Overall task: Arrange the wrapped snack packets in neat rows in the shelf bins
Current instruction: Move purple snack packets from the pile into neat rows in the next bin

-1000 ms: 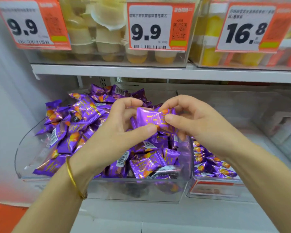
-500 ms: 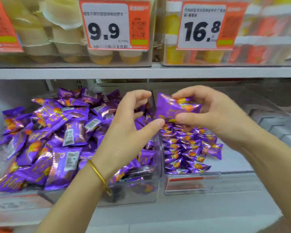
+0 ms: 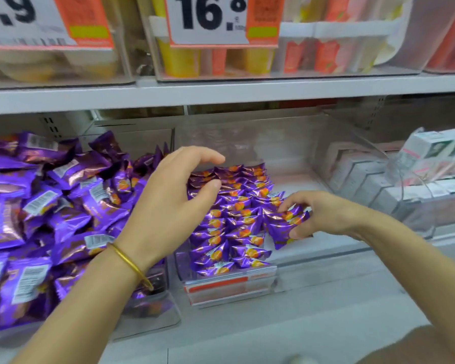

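Head view: I am watching the right hand (image 3: 318, 214) pinching a purple packet (image 3: 286, 224) between thumb and fingers, holding it low at the right edge of the rows (image 3: 229, 219) inside the middle bin (image 3: 300, 258). The left hand (image 3: 168, 206) is hovering over those rows, fingers loosely curved and gripping nothing. I am judging the risk like this: the glossy wrapper is probably sliding easily, so a crooked release is going to knock neighbouring packets askew, and the left forearm, reaching across above the loose heap (image 3: 71, 203), is risking spilling some onto the tidy rows.
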Demonstrator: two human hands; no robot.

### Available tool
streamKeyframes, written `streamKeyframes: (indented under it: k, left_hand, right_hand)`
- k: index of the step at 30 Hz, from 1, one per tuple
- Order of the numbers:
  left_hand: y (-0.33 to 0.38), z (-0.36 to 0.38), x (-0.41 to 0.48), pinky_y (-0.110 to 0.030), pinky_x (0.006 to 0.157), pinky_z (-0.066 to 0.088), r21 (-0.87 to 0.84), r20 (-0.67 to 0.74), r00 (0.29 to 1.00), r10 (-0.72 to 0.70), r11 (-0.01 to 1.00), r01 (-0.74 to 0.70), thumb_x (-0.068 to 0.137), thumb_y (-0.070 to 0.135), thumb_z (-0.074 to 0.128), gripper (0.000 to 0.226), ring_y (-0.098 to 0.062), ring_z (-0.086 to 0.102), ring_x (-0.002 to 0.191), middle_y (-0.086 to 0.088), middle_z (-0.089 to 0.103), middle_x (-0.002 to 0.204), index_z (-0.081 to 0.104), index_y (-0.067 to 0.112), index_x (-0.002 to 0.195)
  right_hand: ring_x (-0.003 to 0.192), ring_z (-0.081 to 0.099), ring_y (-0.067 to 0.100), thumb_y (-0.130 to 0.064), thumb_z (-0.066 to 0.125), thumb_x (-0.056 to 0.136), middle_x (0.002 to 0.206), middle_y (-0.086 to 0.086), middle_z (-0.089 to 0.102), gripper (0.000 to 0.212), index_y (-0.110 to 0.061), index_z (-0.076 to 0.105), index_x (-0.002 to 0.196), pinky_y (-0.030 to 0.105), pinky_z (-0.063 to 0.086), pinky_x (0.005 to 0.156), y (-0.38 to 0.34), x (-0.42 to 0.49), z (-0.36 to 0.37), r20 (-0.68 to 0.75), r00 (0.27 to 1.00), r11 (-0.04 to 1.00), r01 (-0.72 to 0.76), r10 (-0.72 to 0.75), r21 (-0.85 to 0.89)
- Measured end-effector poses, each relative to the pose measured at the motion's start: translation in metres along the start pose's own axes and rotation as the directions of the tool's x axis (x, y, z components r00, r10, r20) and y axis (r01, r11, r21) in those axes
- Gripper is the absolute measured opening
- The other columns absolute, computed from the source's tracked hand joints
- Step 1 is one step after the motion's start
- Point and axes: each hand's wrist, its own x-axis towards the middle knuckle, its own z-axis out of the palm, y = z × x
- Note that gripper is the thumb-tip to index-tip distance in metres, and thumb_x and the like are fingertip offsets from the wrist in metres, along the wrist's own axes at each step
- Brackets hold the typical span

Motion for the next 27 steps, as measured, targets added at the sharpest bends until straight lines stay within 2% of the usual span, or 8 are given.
streamKeyframes:
  k: [2,6,8,11,13,15,18,27]
  left_hand:
    - [-0.001,0.000,0.000,-0.004,0.091,0.034,0.010,0.005,1.000,-0.015,1.000,0.015,0.081,0.023,0.055,0.029,0.007,0.050,0.107,0.021,0.057,0.111,0.059,0.031,0.109]
    - [0.000,0.000,0.000,-0.002,0.089,0.032,0.024,0.014,0.999,-0.031,0.999,0.030,0.079,0.025,0.054,0.030,0.011,0.048,0.105,0.024,0.056,0.108,0.057,0.036,0.106]
    - [0.000,0.000,0.000,0.000,0.087,0.031,0.027,0.015,0.999,-0.037,0.999,0.037,0.079,0.025,0.054,0.029,0.013,0.047,0.104,0.025,0.056,0.108,0.057,0.036,0.106]
    - [0.000,-0.001,0.000,0.000,0.087,0.031,0.032,0.015,0.999,-0.051,0.998,0.050,0.078,0.026,0.054,0.029,0.011,0.047,0.105,0.027,0.056,0.108,0.057,0.037,0.105]
    - [0.000,-0.001,-0.001,-0.001,0.089,0.031,0.030,0.018,0.998,-0.060,0.998,0.059,0.078,0.027,0.054,0.029,0.009,0.047,0.106,0.027,0.056,0.108,0.057,0.039,0.104]
    - [0.001,-0.001,-0.001,-0.002,0.090,0.032,0.029,0.022,0.997,-0.069,0.997,0.068,0.078,0.028,0.054,0.028,0.008,0.047,0.107,0.026,0.056,0.108,0.057,0.040,0.104]
    - [0.002,-0.002,-0.002,0.000,0.088,0.031,0.033,0.027,0.996,-0.081,0.996,0.080,0.078,0.029,0.053,0.028,0.008,0.045,0.108,0.026,0.056,0.108,0.057,0.040,0.104]
    - [0.000,-0.001,-0.001,-0.004,0.089,0.032,0.043,0.029,0.997,-0.066,0.997,0.065,0.078,0.028,0.054,0.026,0.006,0.047,0.105,0.023,0.057,0.108,0.060,0.035,0.102]
  right_hand:
    - [0.052,0.048,0.003,0.004,0.079,0.066,0.087,0.004,0.054,0.041,-0.014,0.063,0.100,0.017,0.039,0.055,0.005,0.007,0.003,0.017,1.000,0.997,0.011,-0.010,-0.079]
    - [0.075,0.049,0.017,-0.006,0.083,0.066,0.107,0.008,0.047,0.046,-0.020,0.062,0.105,0.015,0.040,0.059,0.009,0.013,0.006,-0.022,1.000,0.980,0.009,-0.014,-0.201]
    - [0.068,0.050,0.019,-0.006,0.082,0.066,0.112,0.010,0.044,0.044,-0.022,0.062,0.102,0.012,0.043,0.051,0.009,0.013,0.007,-0.035,0.999,0.982,-0.013,0.006,-0.191]
    - [0.057,0.050,0.019,0.003,0.078,0.069,0.110,0.017,0.054,0.041,-0.017,0.058,0.099,0.025,0.045,0.052,0.007,0.012,0.008,0.003,0.999,0.995,-0.032,0.033,-0.098]
    - [0.055,0.049,0.015,0.004,0.078,0.069,0.107,0.015,0.056,0.042,-0.017,0.056,0.099,0.024,0.044,0.055,0.005,0.010,0.009,0.011,1.000,0.994,-0.011,0.012,-0.109]
    - [0.062,0.047,0.008,-0.001,0.080,0.068,0.106,0.007,0.051,0.046,-0.018,0.058,0.104,0.016,0.042,0.057,0.005,0.011,0.010,-0.008,0.999,0.969,0.029,-0.032,-0.245]
    - [0.081,0.048,0.015,-0.007,0.082,0.066,0.105,0.002,0.042,0.051,-0.018,0.056,0.108,0.020,0.037,0.066,0.005,0.014,0.012,-0.047,0.996,0.927,0.048,-0.070,-0.371]
    - [0.082,0.045,0.021,-0.005,0.081,0.067,0.107,0.008,0.039,0.064,-0.015,0.028,0.100,0.025,0.036,0.070,-0.006,0.021,0.029,-0.127,0.991,0.956,0.004,-0.044,-0.294]
